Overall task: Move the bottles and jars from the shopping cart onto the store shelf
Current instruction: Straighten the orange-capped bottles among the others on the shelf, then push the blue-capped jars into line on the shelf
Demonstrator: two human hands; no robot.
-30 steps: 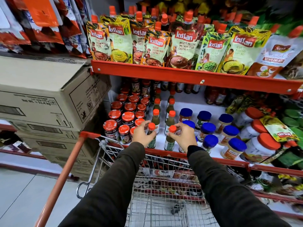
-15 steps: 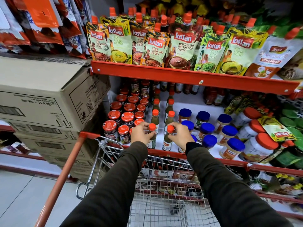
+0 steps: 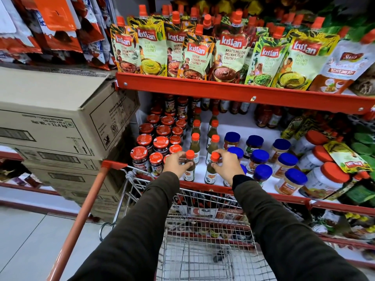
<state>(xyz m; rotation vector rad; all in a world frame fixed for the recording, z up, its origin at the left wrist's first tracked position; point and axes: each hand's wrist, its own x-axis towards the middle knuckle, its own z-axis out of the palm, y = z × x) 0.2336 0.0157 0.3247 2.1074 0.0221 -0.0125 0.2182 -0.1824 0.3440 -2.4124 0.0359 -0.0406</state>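
Two green sauce bottles with orange caps stand at the front edge of the red store shelf. My left hand is wrapped around the neck of the left bottle. My right hand holds the neck of the right bottle. Both bottles stand upright at the front of two rows of like bottles. The wire shopping cart is below my arms, its basket bottom bare where it shows.
Red-lidded jars crowd the shelf left of the bottles, blue-lidded jars right of them. Chutney pouches fill the upper shelf. Stacked cardboard boxes stand left of the cart, next to its orange handle.
Both hands with their bottles have shifted slightly toward the shelf's front edge; the bottles now stand at the edge. Grips look unchanged.
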